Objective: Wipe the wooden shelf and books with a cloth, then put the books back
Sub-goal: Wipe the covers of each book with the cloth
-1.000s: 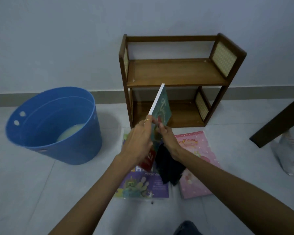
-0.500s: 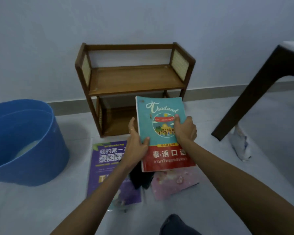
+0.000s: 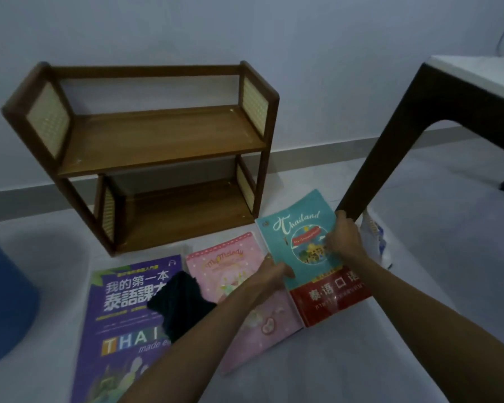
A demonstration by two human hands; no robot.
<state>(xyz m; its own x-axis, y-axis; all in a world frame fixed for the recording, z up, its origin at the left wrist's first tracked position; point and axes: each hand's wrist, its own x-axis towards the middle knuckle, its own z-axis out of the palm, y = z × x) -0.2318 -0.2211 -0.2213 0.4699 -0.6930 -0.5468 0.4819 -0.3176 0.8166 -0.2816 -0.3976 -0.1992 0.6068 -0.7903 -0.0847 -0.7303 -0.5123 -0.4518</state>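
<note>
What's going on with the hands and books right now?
Both hands, left and right, grip the teal book. Shelf bare. Cloth lies across the purple book.

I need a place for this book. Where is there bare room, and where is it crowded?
Both boards of the wooden shelf are bare. So is the floor right of the teal book. It is crowded before the shelf: purple book, dark cloth, pink book.
</note>
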